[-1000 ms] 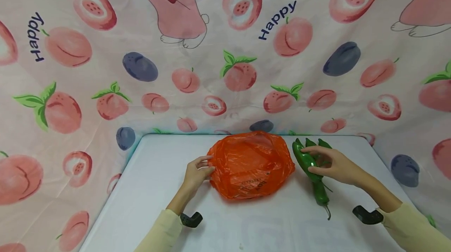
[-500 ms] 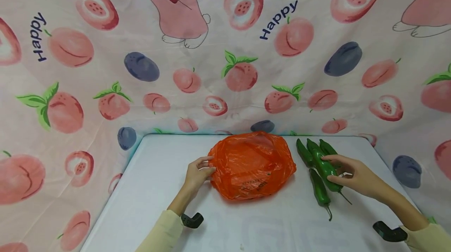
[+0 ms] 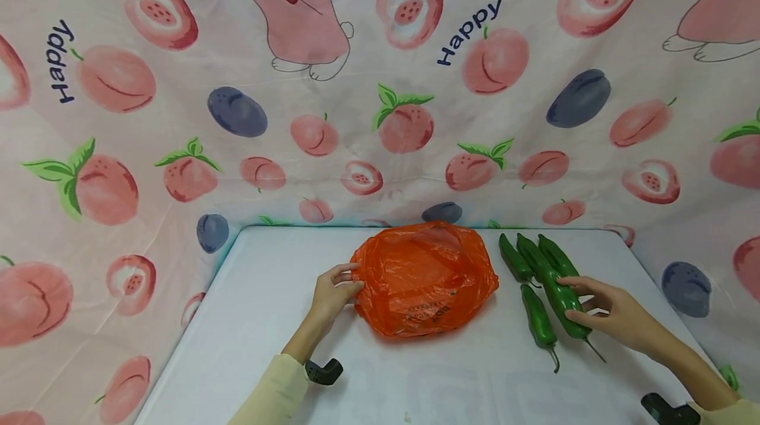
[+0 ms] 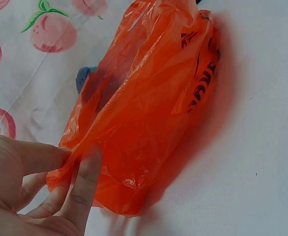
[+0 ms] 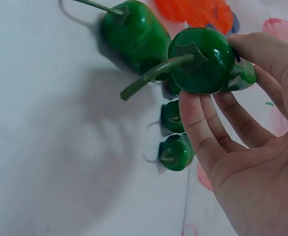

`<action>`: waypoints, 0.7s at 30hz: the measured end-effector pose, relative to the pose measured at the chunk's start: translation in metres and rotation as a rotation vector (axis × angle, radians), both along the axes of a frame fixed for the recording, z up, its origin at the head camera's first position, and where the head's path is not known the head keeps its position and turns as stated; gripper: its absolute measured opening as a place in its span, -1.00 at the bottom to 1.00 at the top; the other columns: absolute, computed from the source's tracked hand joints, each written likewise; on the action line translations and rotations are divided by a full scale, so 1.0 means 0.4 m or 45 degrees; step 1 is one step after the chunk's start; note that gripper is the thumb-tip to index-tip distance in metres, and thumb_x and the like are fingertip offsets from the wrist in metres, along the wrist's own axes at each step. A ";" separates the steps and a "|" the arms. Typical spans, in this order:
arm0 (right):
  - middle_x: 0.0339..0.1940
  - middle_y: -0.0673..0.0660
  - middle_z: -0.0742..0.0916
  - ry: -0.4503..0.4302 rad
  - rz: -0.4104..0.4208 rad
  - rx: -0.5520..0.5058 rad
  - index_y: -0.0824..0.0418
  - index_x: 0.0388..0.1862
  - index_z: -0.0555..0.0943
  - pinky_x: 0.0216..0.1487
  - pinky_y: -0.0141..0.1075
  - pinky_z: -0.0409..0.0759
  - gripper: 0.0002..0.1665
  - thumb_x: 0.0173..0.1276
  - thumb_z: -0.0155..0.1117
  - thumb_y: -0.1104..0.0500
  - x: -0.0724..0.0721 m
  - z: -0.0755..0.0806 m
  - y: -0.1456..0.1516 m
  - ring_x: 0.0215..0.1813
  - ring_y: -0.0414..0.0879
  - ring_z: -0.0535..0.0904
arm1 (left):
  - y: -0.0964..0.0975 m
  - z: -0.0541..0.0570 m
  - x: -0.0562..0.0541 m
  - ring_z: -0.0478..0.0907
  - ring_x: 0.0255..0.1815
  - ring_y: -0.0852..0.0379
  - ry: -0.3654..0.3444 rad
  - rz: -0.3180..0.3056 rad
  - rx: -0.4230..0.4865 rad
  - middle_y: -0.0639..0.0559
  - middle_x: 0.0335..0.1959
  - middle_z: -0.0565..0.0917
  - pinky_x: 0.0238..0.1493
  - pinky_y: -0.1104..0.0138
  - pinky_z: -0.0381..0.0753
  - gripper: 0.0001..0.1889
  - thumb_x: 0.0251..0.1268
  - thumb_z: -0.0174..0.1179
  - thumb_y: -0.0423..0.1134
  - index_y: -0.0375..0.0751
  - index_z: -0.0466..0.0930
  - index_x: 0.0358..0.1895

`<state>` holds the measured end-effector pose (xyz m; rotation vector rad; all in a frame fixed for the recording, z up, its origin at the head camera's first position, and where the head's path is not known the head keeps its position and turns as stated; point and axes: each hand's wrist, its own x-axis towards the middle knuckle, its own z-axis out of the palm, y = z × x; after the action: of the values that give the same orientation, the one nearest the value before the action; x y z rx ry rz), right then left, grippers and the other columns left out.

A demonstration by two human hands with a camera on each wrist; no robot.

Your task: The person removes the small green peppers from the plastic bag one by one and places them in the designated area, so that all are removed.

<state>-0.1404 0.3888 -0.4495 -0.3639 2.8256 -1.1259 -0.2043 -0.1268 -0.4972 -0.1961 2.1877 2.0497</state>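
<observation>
My left hand (image 3: pixel 332 294) pinches the left edge of a crumpled orange plastic bag (image 3: pixel 424 280). In the left wrist view, the bag's film (image 4: pixel 134 132) is caught between thumb and fingers, and dark lettering shows on its side. On the right, my right hand (image 3: pixel 614 313) holds a long green pepper (image 3: pixel 558 296) between thumb and fingertips. That pepper (image 5: pixel 203 61) points its stem at the right wrist camera. Three more green peppers lie about it: one in front (image 3: pixel 539 319), one at the back left (image 3: pixel 515 259) and one at the back right (image 3: pixel 557 255).
A white tabletop (image 3: pixel 451 379) lies under everything. Behind and beside it hangs a cloth (image 3: pixel 350 108) printed with fruit and rabbits. Black devices (image 3: pixel 323 371) are worn at both wrists.
My right hand has moved right and nearer to me, carrying the pepper away from the bag's side. The left hand, the bag and the pepper in front have stayed in place.
</observation>
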 end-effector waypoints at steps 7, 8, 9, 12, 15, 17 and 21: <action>0.15 0.35 0.65 -0.080 -0.037 -0.031 0.28 0.43 0.45 -0.31 -0.32 0.69 -0.27 0.37 0.48 0.10 0.010 -0.031 0.007 -0.18 -0.23 0.66 | 0.003 0.004 0.006 0.70 -0.42 0.07 0.016 0.005 -0.014 -0.21 -0.04 0.64 -0.20 0.06 0.79 -0.55 0.35 0.35 -0.36 -0.25 0.59 0.30; 0.15 0.35 0.65 -0.085 -0.041 -0.030 0.28 0.43 0.44 -0.30 -0.32 0.69 -0.27 0.37 0.48 0.10 0.011 -0.034 0.008 -0.18 -0.22 0.66 | 0.003 0.005 0.006 0.70 -0.42 0.07 0.016 0.005 -0.016 -0.21 -0.03 0.64 -0.19 0.05 0.79 -0.55 0.36 0.35 -0.36 -0.24 0.58 0.30; 0.15 0.36 0.65 -0.089 -0.046 -0.032 0.28 0.43 0.44 -0.30 -0.32 0.69 -0.27 0.36 0.48 0.10 0.012 -0.037 0.009 -0.17 -0.22 0.66 | 0.003 0.007 0.006 0.70 -0.41 0.07 0.013 0.007 -0.017 -0.21 -0.03 0.64 -0.18 0.05 0.79 -0.55 0.36 0.34 -0.36 -0.23 0.59 0.30; 0.16 0.37 0.65 -0.102 -0.057 -0.035 0.28 0.43 0.45 -0.28 -0.33 0.69 -0.26 0.36 0.48 0.08 0.016 -0.047 0.011 -0.16 -0.20 0.66 | 0.001 0.005 0.003 0.70 -0.42 0.08 0.002 0.008 -0.024 -0.21 -0.03 0.64 -0.15 0.01 0.78 -0.55 0.36 0.33 -0.38 -0.24 0.58 0.30; 0.19 0.39 0.63 -0.118 -0.068 -0.034 0.28 0.43 0.45 -0.28 -0.33 0.69 -0.26 0.36 0.48 0.07 0.021 -0.054 0.012 -0.16 -0.19 0.66 | 0.000 0.004 -0.001 0.70 -0.42 0.06 -0.009 0.004 -0.037 -0.24 -0.03 0.63 -0.11 -0.06 0.77 -0.55 0.36 0.31 -0.42 -0.29 0.57 0.31; 0.21 0.40 0.63 -0.126 -0.074 -0.032 0.28 0.43 0.45 -0.27 -0.32 0.68 -0.27 0.37 0.48 0.07 0.023 -0.058 0.013 -0.16 -0.16 0.67 | 0.000 0.004 -0.002 0.70 -0.41 0.05 -0.012 0.000 -0.041 -0.27 -0.03 0.63 -0.10 -0.09 0.76 -0.55 0.37 0.29 -0.44 -0.33 0.56 0.31; 0.21 0.42 0.63 -0.152 -0.091 -0.026 0.29 0.43 0.44 -0.27 -0.30 0.69 -0.26 0.37 0.47 0.06 0.025 -0.064 0.014 -0.13 -0.07 0.67 | 0.001 0.006 -0.001 0.70 -0.40 0.06 -0.008 0.000 -0.032 -0.27 -0.02 0.63 -0.11 -0.05 0.77 -0.55 0.37 0.30 -0.42 -0.30 0.56 0.31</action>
<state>-0.1305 0.3943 -0.4751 -0.1911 2.7446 -1.1498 -0.2048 -0.1264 -0.4949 -0.2049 2.2107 2.0202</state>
